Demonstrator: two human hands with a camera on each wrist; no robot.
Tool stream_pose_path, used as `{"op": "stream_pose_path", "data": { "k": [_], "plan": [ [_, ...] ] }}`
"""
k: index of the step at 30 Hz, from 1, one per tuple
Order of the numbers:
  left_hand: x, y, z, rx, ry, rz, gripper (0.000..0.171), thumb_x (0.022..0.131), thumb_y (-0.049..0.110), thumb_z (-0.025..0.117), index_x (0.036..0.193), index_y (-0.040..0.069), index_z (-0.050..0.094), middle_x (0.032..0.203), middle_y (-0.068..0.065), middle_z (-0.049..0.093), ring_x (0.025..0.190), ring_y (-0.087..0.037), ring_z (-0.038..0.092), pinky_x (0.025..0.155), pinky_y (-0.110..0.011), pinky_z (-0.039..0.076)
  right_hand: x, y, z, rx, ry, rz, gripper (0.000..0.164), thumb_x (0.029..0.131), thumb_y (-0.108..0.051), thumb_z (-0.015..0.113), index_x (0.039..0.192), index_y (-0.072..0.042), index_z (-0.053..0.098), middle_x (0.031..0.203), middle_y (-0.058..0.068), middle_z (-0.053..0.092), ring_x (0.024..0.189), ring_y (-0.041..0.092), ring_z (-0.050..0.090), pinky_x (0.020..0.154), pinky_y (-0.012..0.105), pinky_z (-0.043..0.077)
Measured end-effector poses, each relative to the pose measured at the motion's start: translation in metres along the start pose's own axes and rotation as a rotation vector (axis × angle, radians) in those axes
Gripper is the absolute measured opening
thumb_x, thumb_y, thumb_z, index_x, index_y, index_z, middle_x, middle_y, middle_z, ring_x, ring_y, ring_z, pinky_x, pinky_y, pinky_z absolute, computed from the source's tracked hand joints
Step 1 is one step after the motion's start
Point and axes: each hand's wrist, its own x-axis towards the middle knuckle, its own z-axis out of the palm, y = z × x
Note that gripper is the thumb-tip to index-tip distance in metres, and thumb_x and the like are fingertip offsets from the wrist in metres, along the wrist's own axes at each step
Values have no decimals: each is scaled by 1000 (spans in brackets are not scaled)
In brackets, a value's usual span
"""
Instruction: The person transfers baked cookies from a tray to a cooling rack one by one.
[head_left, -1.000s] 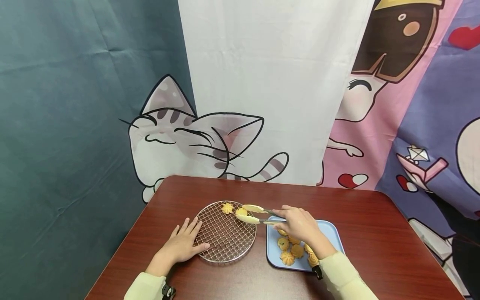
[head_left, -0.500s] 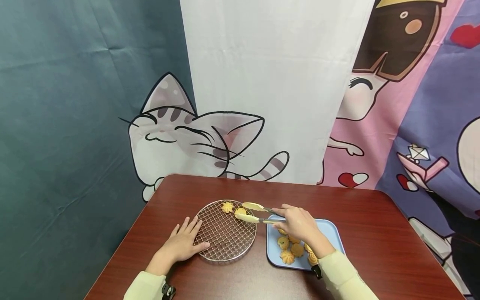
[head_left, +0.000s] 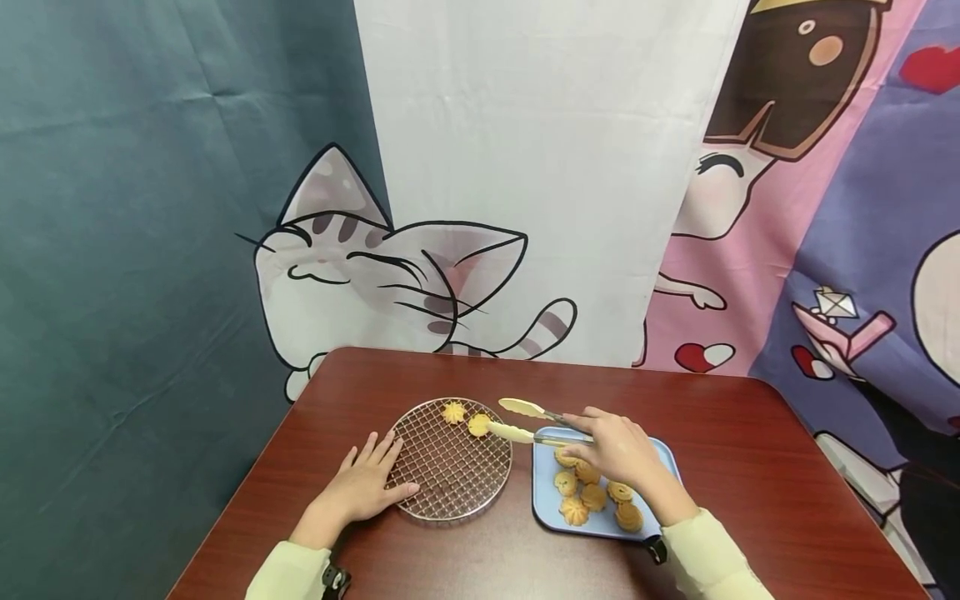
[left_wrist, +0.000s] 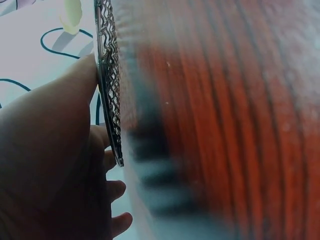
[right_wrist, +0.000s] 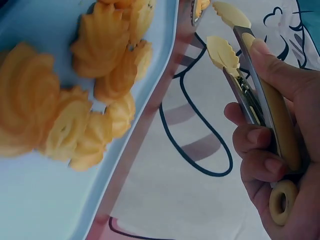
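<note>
My left hand (head_left: pixel 360 483) lies with straight, spread fingers on the left rim of a round wire cooling rack (head_left: pixel 457 475). In the left wrist view its thumb (left_wrist: pixel 80 80) is at the rack's edge. Two piped butter cookies (head_left: pixel 453 412) sit at the back of the rack. My right hand (head_left: pixel 618 452) holds tongs (head_left: pixel 512 432) with cream scalloped tips. The tips stand apart with nothing between them, one close to the right-hand cookie (head_left: pixel 480 425). In the right wrist view, fingers and thumb curl round the tongs (right_wrist: pixel 267 100).
A blue tray (head_left: pixel 547 521) under my right forearm bears several more cookies (head_left: pixel 594 497), seen close up in the right wrist view. Tray and rack stand side by side on a reddish-brown wooden table (head_left: pixel 375 567). A cartoon-printed curtain (head_left: pixel 555 167) hangs behind the table.
The tongs have let go of the right-hand cookie and spread wider. My right hand has moved to the right with them. My left hand and the rack look unmoved.
</note>
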Motion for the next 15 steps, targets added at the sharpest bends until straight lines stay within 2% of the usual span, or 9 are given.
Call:
{"op": "stream_pose_path", "data": {
  "k": [8, 15],
  "plan": [
    [-2, -1, 3, -2, 1, 1, 91, 93, 65, 58, 155, 2, 38, 164, -18, 28, 152, -46, 17, 118, -68, 17, -16, 11, -9, -17, -27, 42, 53, 80, -42, 85, 127, -23, 74, 87, -10, 60, 58, 7, 43, 49, 25, 35],
    [-3, -1, 3, 4, 13, -2, 89, 93, 64, 58, 155, 3, 39, 164, -18, 29, 152, -45, 18, 118, -68, 17, -32, 25, -17, -22, -17, 72, 52, 79, -42, 85, 126, -23, 74, 90, -9, 62, 63, 8, 47, 52, 26, 37]
  ]
}}
